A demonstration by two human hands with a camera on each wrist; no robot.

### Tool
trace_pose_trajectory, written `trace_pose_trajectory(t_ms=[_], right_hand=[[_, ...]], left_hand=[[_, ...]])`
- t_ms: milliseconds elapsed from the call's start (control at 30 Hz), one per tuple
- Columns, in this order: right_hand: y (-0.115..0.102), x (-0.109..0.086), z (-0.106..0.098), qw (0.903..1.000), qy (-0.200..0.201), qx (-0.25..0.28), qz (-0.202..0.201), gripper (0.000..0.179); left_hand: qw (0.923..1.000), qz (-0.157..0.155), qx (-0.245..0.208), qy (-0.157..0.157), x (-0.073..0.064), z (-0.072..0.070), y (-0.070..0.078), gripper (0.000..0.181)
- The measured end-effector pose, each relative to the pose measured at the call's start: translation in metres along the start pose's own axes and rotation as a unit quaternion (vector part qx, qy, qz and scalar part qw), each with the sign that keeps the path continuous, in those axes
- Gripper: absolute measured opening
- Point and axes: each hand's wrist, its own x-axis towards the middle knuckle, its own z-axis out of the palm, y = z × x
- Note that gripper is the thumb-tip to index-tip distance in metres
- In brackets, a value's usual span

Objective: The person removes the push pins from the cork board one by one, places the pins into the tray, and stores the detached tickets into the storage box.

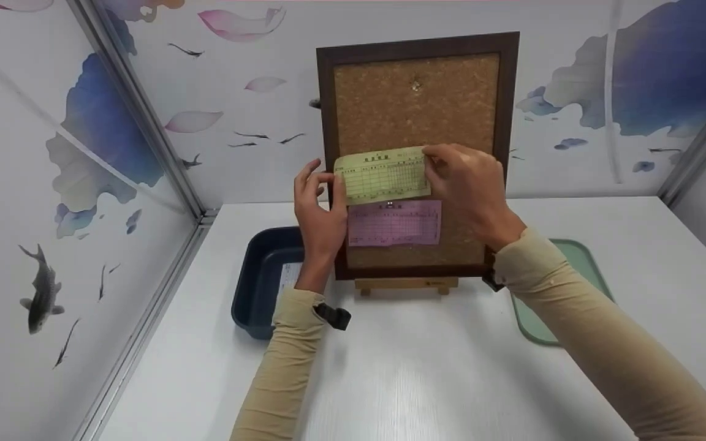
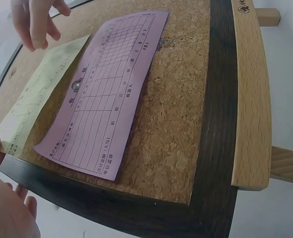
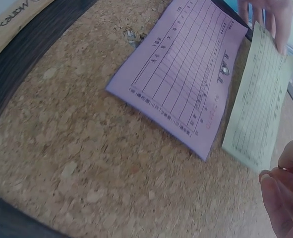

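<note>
A pale yellow-green receipt slip (image 1: pixel 383 176) is held up against the framed corkboard (image 1: pixel 414 116). My left hand (image 1: pixel 320 211) pinches its left end between thumb and fingers, near the frame's left side. At the upper right corner, my right hand (image 1: pixel 466 184) pinches the slip with curled fingers. Just below, a pink receipt slip (image 1: pixel 394 223) hangs on the cork, with a clear push pin (image 2: pixel 76 85) at its top edge. Its lower edge stands off the board in the right wrist view. Another clear pin (image 1: pixel 416 86) sits high on the cork.
The board leans on a small wooden easel (image 1: pixel 407 283) on the white table (image 1: pixel 390 367). A dark blue tray (image 1: pixel 255 275) with a white paper (image 1: pixel 290 275) inside stands left. A green tray (image 1: pixel 534 318) lies right, partly behind the right sleeve. Printed walls enclose the table.
</note>
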Motion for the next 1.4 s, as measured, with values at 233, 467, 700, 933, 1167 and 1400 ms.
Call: trace_pose_trajectory(t_ms=[233,467,700,933,1167,1400], right_hand=[[0.012,-0.012,-0.015,0.9998,0.001,0.007,0.017,0.016],[0.023,-0.034,-0.031,0.999,0.007,0.015,0.041,0.017],[0.033,-0.056,-0.047,0.9979,0.02,0.009,0.061,0.018],[0.043,-0.078,-0.055,0.9936,0.045,0.042,0.095,0.017],[0.054,-0.103,-0.062,0.9908,0.042,0.045,0.121,0.017],[0.071,-0.128,-0.066,0.9884,0.033,0.043,0.142,0.017]], left_hand=[[0.9998,-0.004,0.015,0.014,-0.006,-0.013,-0.003,0.021],[0.9996,-0.003,0.015,0.024,-0.007,-0.03,-0.008,0.021],[0.9991,-0.033,-0.028,-0.005,-0.01,-0.044,-0.01,0.024],[0.9965,-0.055,-0.055,-0.032,-0.012,-0.059,-0.014,0.024],[0.9957,-0.056,-0.055,-0.048,-0.015,-0.073,-0.02,0.025],[0.9962,-0.059,-0.047,-0.045,-0.019,-0.088,-0.03,0.021]])
